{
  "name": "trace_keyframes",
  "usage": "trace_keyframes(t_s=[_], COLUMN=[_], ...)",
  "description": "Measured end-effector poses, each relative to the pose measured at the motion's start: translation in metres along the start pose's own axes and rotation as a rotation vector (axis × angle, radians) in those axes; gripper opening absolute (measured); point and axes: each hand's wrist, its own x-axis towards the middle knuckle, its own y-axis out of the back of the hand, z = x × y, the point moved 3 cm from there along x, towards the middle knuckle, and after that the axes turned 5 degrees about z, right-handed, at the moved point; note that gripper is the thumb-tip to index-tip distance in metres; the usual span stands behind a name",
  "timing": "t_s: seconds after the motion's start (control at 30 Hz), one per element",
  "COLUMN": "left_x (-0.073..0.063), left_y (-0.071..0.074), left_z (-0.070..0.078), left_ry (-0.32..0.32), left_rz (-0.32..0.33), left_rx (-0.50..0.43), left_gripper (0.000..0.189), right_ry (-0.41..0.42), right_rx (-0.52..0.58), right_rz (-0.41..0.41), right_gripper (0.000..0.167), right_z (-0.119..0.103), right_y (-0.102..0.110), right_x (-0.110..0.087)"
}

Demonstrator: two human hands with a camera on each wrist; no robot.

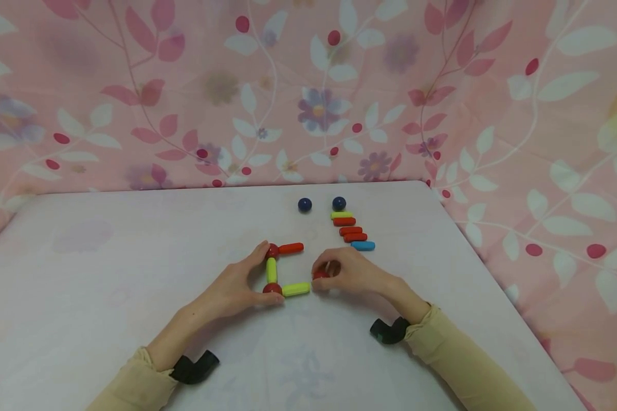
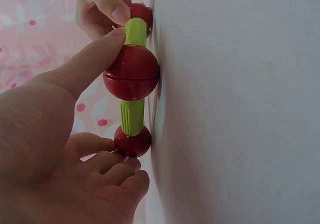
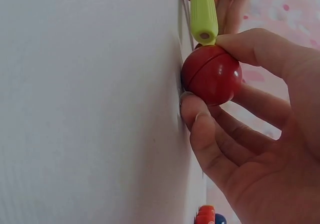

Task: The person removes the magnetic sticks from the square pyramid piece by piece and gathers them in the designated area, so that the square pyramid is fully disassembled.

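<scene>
My left hand (image 1: 233, 290) spans a magnetic-looking ball-and-rod piece, thumb at the near red ball (image 1: 272, 289) and fingertips at the far red ball (image 1: 272, 250). A yellow-green rod (image 1: 271, 270) joins these two balls. From the far ball a red rod (image 1: 291, 248) points right; another yellow-green rod (image 1: 295, 289) points right from the near one. My right hand (image 1: 353, 272) pinches a third red ball (image 3: 212, 76) between thumb and fingers, close by that rod's free end. A hole shows in the rod's end face; whether ball and rod touch is unclear.
Two dark blue balls (image 1: 305, 205) lie farther back on the white-covered table (image 1: 108, 245). Beyond my right hand runs a slanted row: a yellow-green rod (image 1: 341, 215), several red rods (image 1: 344, 221) and a blue rod (image 1: 363, 246). Flowered pink cloth (image 1: 211, 97) hangs behind.
</scene>
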Motion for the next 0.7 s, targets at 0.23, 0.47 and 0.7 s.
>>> trace_keyframes(t_s=[0.23,0.47,0.7], left_x=[0.0002,0.0005,-0.0002], left_y=[-0.0001,-0.0003,0.0005], left_z=[0.0002,0.0005,0.0013], left_ry=[-0.002,-0.003,-0.001], left_rz=[-0.004,-0.004,-0.005], left_rx=[-0.008,-0.006,-0.009], left_gripper=[0.111,0.111,0.111], right_ry=[0.013,0.009,-0.006], right_rx=[0.011,0.026,0.022], right_rz=[-0.007,0.0,0.007], right_gripper=[0.026,0.027,0.028], right_z=[0.0,-0.0002,0.0013], right_y=[0.0042,0.0051,0.0063], right_x=[0.0,0.0,-0.0016])
